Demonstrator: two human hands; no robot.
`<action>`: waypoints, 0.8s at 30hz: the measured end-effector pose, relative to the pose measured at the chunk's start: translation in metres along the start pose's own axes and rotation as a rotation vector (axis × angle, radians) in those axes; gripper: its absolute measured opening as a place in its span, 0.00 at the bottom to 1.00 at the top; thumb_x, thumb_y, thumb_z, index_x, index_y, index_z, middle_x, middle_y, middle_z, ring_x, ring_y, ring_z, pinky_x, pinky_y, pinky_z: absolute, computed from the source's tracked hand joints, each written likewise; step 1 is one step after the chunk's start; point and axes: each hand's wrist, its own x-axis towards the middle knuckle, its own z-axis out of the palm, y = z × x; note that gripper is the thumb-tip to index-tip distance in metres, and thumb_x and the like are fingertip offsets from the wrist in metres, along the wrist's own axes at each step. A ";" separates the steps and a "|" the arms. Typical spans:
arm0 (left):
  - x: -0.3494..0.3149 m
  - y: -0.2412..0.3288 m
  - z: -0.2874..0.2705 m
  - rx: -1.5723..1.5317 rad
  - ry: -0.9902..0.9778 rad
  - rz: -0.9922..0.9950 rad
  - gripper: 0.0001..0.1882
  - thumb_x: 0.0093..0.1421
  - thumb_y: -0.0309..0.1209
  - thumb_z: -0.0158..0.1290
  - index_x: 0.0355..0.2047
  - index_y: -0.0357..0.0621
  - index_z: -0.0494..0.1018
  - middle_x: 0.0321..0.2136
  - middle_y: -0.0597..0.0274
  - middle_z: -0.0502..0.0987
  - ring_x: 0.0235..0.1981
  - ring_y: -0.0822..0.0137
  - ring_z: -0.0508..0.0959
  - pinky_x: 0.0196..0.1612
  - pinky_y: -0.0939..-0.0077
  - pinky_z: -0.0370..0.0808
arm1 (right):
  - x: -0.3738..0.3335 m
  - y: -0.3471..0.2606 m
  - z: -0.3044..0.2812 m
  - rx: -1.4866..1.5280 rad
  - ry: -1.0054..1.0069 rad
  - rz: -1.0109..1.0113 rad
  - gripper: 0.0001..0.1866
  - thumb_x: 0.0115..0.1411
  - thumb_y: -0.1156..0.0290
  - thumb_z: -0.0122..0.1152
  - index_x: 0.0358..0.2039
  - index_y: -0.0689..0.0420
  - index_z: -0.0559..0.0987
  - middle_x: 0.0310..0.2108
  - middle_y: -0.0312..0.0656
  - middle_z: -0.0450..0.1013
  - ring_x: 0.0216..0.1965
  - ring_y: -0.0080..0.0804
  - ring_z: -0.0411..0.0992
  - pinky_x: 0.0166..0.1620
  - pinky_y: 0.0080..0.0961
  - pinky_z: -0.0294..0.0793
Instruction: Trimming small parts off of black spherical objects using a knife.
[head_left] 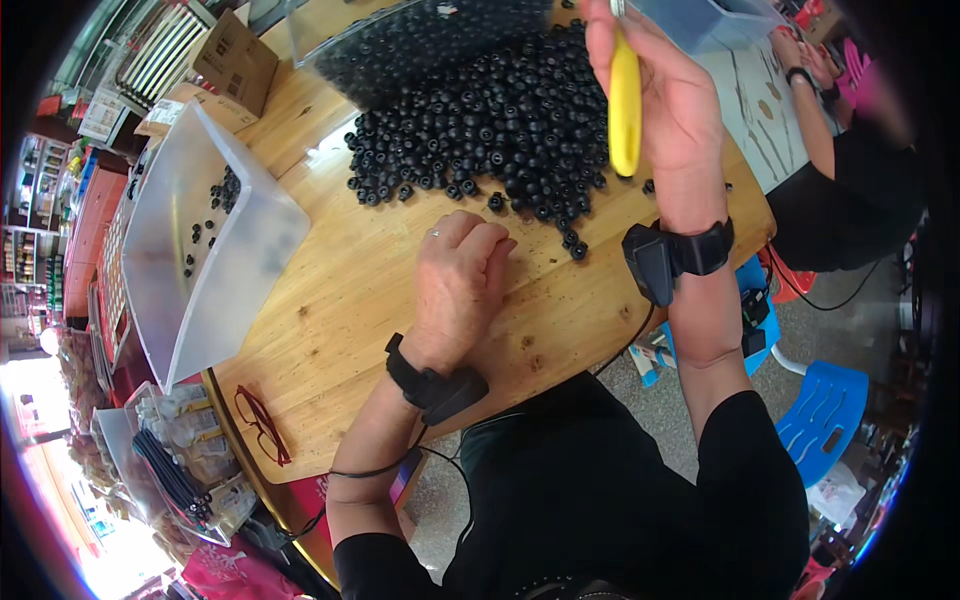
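My right hand (683, 105) is raised at the upper right, closed round a tool with a yellow handle (625, 110). Only the start of a metal part shows at the top edge, so its kind is unclear. My left hand (460, 275) rests on the wooden table (370, 290) with its fingers curled in; what they hold, if anything, is hidden. Just beyond it spreads a large heap of small, round black pieces with holes (490, 130), like beads. A few loose ones (573, 245) trail off the heap's near side, right of my left hand.
A translucent plastic bin (215, 270) with some black pieces stands at the left. Another clear bin (335, 70) lies tilted behind the heap. Red glasses (262, 425) lie near the front left corner. A person (840, 180) sits at the right, near a blue stool (825, 415).
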 end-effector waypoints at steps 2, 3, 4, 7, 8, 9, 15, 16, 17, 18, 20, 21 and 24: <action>-0.002 0.007 0.006 0.009 -0.015 0.024 0.07 0.48 0.21 0.58 0.29 0.39 0.73 0.25 0.56 0.71 0.27 0.55 0.72 0.29 0.67 0.71 | -0.005 -0.007 -0.003 0.157 -0.016 0.053 0.18 0.60 0.81 0.50 0.52 0.61 0.70 0.47 0.49 0.71 0.40 0.35 0.75 0.44 0.27 0.77; -0.002 0.012 0.010 0.025 -0.023 0.046 0.07 0.47 0.22 0.59 0.28 0.39 0.73 0.24 0.56 0.71 0.26 0.55 0.72 0.29 0.67 0.70 | -0.007 -0.006 -0.006 0.165 -0.059 0.043 0.17 0.61 0.79 0.49 0.51 0.61 0.70 0.46 0.48 0.71 0.40 0.34 0.75 0.43 0.28 0.77; -0.002 0.017 0.014 0.017 -0.028 0.050 0.07 0.47 0.22 0.59 0.28 0.39 0.73 0.24 0.56 0.71 0.26 0.55 0.72 0.29 0.67 0.70 | -0.010 -0.006 -0.009 0.172 -0.104 0.034 0.16 0.62 0.78 0.48 0.51 0.60 0.71 0.45 0.47 0.72 0.40 0.34 0.75 0.43 0.28 0.76; 0.002 0.036 0.026 0.032 -0.093 0.090 0.12 0.46 0.24 0.61 0.33 0.40 0.74 0.26 0.57 0.71 0.29 0.56 0.72 0.31 0.66 0.70 | -0.010 -0.009 -0.023 0.208 -0.122 0.122 0.16 0.64 0.75 0.47 0.51 0.59 0.70 0.45 0.45 0.72 0.41 0.33 0.74 0.42 0.29 0.75; 0.005 0.041 0.030 0.067 -0.100 0.141 0.16 0.45 0.25 0.61 0.36 0.40 0.73 0.28 0.58 0.71 0.29 0.57 0.71 0.32 0.66 0.69 | -0.009 -0.009 -0.025 0.250 -0.151 0.168 0.16 0.65 0.72 0.46 0.52 0.57 0.70 0.46 0.43 0.72 0.42 0.33 0.74 0.42 0.30 0.75; 0.007 0.046 0.034 0.102 -0.106 0.194 0.19 0.44 0.27 0.61 0.40 0.41 0.73 0.30 0.58 0.71 0.30 0.58 0.71 0.33 0.65 0.69 | -0.007 -0.008 -0.029 0.251 -0.153 0.164 0.16 0.65 0.72 0.46 0.52 0.57 0.70 0.46 0.43 0.72 0.42 0.33 0.74 0.42 0.30 0.75; 0.022 0.043 0.052 0.395 -0.372 0.432 0.32 0.52 0.43 0.53 0.57 0.45 0.63 0.62 0.54 0.56 0.66 0.56 0.50 0.65 0.48 0.42 | -0.002 -0.007 -0.045 0.165 -0.255 0.189 0.19 0.65 0.74 0.45 0.56 0.59 0.66 0.46 0.44 0.72 0.39 0.28 0.71 0.40 0.23 0.72; 0.026 0.038 0.053 0.337 -0.401 0.373 0.32 0.53 0.43 0.52 0.58 0.46 0.62 0.62 0.55 0.56 0.66 0.56 0.51 0.64 0.46 0.42 | -0.003 -0.007 -0.049 0.142 -0.245 0.133 0.19 0.65 0.75 0.44 0.56 0.59 0.65 0.46 0.44 0.71 0.39 0.28 0.71 0.40 0.24 0.72; 0.031 0.033 0.053 0.279 -0.431 0.314 0.32 0.54 0.43 0.52 0.59 0.46 0.61 0.62 0.55 0.56 0.65 0.56 0.51 0.63 0.43 0.43 | -0.004 -0.009 -0.046 0.143 -0.253 0.132 0.19 0.65 0.75 0.44 0.56 0.59 0.65 0.46 0.44 0.71 0.39 0.28 0.71 0.40 0.24 0.72; 0.036 0.026 0.054 0.294 -0.420 0.324 0.28 0.60 0.44 0.47 0.58 0.43 0.62 0.62 0.56 0.56 0.66 0.57 0.48 0.63 0.42 0.40 | -0.005 -0.011 -0.044 0.137 -0.233 0.118 0.17 0.64 0.75 0.46 0.54 0.60 0.68 0.45 0.45 0.72 0.38 0.29 0.73 0.39 0.25 0.74; 0.047 0.014 0.053 0.369 -0.389 0.347 0.29 0.59 0.44 0.47 0.58 0.44 0.62 0.62 0.57 0.56 0.66 0.58 0.49 0.63 0.42 0.40 | -0.006 -0.013 -0.043 0.117 -0.218 0.091 0.16 0.63 0.75 0.48 0.52 0.60 0.70 0.44 0.45 0.73 0.37 0.29 0.74 0.37 0.25 0.75; 0.052 0.009 0.052 0.438 -0.360 0.367 0.29 0.59 0.45 0.47 0.58 0.45 0.63 0.63 0.58 0.56 0.66 0.58 0.49 0.63 0.42 0.40 | -0.006 -0.013 -0.043 0.115 -0.219 0.088 0.16 0.63 0.75 0.48 0.52 0.60 0.70 0.44 0.45 0.73 0.37 0.29 0.74 0.37 0.25 0.75; 0.062 -0.009 0.045 0.479 -0.326 0.341 0.28 0.58 0.43 0.49 0.57 0.47 0.63 0.63 0.61 0.56 0.66 0.60 0.50 0.63 0.42 0.40 | -0.003 -0.008 -0.046 0.087 -0.163 0.070 0.17 0.63 0.76 0.48 0.52 0.61 0.70 0.43 0.45 0.73 0.35 0.27 0.74 0.36 0.24 0.75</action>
